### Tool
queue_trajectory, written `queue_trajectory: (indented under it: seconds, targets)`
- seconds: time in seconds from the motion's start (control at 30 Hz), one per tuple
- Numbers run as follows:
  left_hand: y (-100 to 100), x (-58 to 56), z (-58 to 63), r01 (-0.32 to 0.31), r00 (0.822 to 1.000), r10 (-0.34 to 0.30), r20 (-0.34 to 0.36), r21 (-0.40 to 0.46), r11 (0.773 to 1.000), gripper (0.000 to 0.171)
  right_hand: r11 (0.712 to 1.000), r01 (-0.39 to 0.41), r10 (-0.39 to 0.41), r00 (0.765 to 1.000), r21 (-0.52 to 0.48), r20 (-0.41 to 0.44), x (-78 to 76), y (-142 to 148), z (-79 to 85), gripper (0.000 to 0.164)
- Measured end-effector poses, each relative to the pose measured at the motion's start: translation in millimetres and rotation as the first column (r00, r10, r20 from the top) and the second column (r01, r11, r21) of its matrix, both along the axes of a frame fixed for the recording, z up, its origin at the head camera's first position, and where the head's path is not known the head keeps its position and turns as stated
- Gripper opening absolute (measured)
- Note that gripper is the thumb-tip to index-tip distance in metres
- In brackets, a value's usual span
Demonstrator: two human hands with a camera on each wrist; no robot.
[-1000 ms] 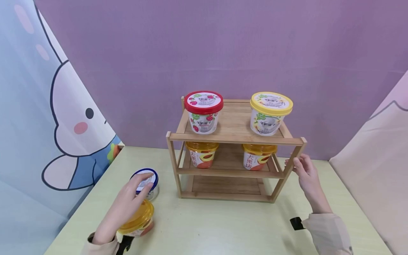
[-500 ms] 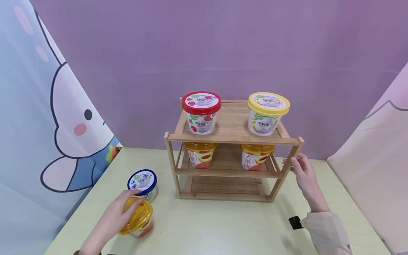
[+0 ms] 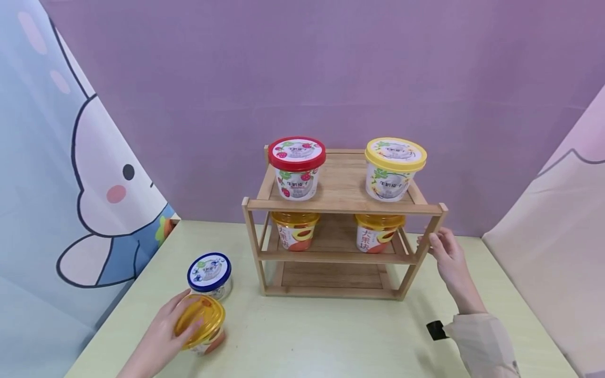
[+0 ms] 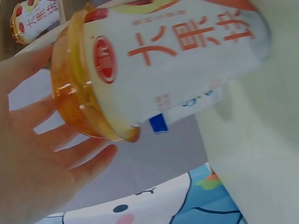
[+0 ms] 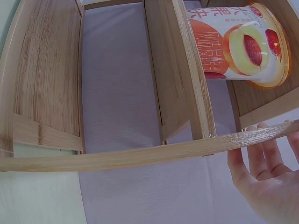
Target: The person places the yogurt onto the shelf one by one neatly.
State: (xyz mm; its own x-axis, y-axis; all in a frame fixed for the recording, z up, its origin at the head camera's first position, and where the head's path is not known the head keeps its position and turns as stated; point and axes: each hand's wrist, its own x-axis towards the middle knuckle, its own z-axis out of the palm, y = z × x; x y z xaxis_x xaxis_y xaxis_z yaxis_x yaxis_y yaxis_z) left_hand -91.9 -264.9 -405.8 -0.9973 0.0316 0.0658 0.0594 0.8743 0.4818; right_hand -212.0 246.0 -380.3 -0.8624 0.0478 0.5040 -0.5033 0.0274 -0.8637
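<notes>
My left hand (image 3: 163, 326) reaches around the amber lid of a peach-printed yogurt cup (image 3: 215, 341) on the table at the front left. In the left wrist view, its spread fingers (image 4: 70, 135) lie along the lid's far side, and the cup's white wall (image 4: 173, 65) faces the camera. A blue-lidded tub (image 3: 209, 273) stands just behind that cup. My right hand (image 3: 451, 262) holds the front right post of a wooden rack (image 3: 340, 207). In the right wrist view, its fingers (image 5: 266, 158) pass behind the slat, fingertips showing past its edge.
On the rack's top shelf stand a red-lidded tub (image 3: 296, 168) and a yellow-lidded tub (image 3: 394, 170). Two more peach-printed cups sit on the middle shelf, one left (image 3: 295, 237) and one right (image 3: 373, 239). A purple cloth (image 3: 331, 68) hangs behind the table (image 3: 302, 336).
My left hand has come back toward the front left, from above the blue-lidded tub to around the peach-printed cup's lid. The right hand stays at the rack's post.
</notes>
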Motion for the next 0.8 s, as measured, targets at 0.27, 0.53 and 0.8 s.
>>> queue_trajectory:
  seconds: [0.27, 0.53, 0.8]
  targets:
    - [2, 5.8, -14.6, -0.026, 0.999, 0.025, 0.038, 0.022, 0.999, 0.064, 1.0, 0.01, -0.01, 1.0, 0.003, 0.012, 0.8, 1, -0.2, 0.015]
    - [1, 5.1, -23.4, -0.069, 0.987, 0.055, 0.15, 0.084, 0.994, 0.069, 1.0, 0.01, -0.01, 1.0, 0.006, 0.002, -0.5, 0, -1.7, 0.016]
    - [-2, 2.7, -29.8, -0.126, 0.975, 0.092, 0.2, 0.165, 0.978, 0.071, 1.0, 0.006, -0.006, 1.0, 0.012, -0.001, -1.3, 0, -1.6, 0.019]
